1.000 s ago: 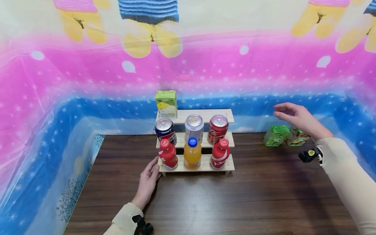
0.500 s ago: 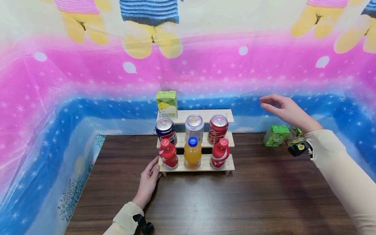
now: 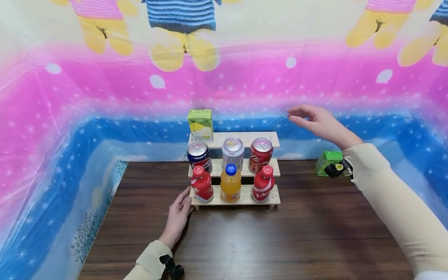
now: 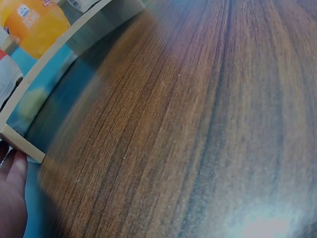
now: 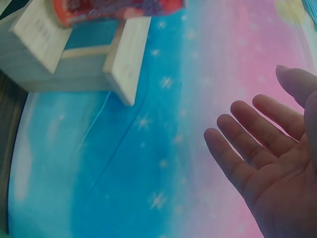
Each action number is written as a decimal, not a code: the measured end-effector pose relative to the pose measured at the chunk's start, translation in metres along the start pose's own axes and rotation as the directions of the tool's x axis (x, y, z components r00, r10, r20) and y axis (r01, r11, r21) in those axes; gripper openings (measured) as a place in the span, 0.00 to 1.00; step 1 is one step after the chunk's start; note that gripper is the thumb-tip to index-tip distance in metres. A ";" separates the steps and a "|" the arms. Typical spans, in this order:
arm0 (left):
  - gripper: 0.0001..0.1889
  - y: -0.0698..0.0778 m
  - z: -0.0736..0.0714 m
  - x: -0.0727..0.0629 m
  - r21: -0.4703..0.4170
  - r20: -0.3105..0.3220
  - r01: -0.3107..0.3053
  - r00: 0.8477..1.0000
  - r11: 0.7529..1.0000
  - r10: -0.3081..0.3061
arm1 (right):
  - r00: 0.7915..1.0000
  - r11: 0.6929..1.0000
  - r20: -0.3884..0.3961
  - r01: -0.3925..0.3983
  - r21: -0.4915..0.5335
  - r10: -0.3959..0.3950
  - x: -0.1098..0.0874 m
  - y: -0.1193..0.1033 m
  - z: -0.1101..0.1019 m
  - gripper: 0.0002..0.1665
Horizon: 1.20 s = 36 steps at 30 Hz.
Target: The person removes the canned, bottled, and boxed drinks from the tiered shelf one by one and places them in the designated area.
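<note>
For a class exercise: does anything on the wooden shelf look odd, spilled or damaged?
No spill or damage shows. The top tier looks unevenly filled: one green carton at its left end, while each lower tier holds three drinks.

Left hand (image 4: 12, 201) cropped (left wrist view's edge)

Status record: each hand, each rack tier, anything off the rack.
Left hand: at front-left corner of stepped pale-wood rack
Right hand: raised right of it, holding nothing
Top tier: green-and-yellow carton, left end
Middle tier: dark-blue can, silver can, red can
Bottom tier: left red bottle, blue-capped orange bottle, right red bottle
Brown wood-grain table: green carton, partly hidden
</note>
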<state>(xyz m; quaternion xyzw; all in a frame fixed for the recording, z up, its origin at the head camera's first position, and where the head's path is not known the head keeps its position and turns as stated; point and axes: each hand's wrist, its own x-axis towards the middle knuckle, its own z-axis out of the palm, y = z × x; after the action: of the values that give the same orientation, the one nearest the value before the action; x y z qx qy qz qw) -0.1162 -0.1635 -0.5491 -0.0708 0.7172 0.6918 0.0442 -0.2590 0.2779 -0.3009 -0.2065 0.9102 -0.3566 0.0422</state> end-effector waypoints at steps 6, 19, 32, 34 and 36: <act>0.25 0.000 0.002 0.000 0.006 -0.005 -0.001 1.000 1.000 0.001 | 0.999 0.999 0.036 0.040 0.023 -0.041 0.017 -0.022 0.007 0.32; 0.25 0.000 0.000 0.000 -0.004 -0.008 0.004 1.000 1.000 -0.004 | 0.988 0.991 0.089 0.130 -0.033 -0.127 0.057 -0.068 0.030 0.31; 0.26 0.000 0.001 0.000 -0.018 -0.002 0.006 1.000 1.000 -0.006 | 0.974 0.984 0.146 0.178 -0.022 -0.173 0.091 -0.107 0.055 0.31; 0.25 0.000 0.001 0.000 -0.015 -0.003 0.008 1.000 1.000 -0.008 | 0.974 0.985 0.153 0.173 -0.020 -0.168 0.097 -0.110 0.059 0.31; 0.25 0.000 0.001 0.000 -0.013 -0.003 0.007 1.000 1.000 -0.007 | 0.974 0.985 0.158 0.170 -0.022 -0.164 0.103 -0.112 0.063 0.31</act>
<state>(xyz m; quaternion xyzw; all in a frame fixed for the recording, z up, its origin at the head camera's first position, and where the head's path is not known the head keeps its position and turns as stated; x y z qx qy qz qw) -0.1163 -0.1627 -0.5495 -0.0749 0.7127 0.6960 0.0451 -0.3003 0.1222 -0.2654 -0.3101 0.8896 -0.3257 0.0794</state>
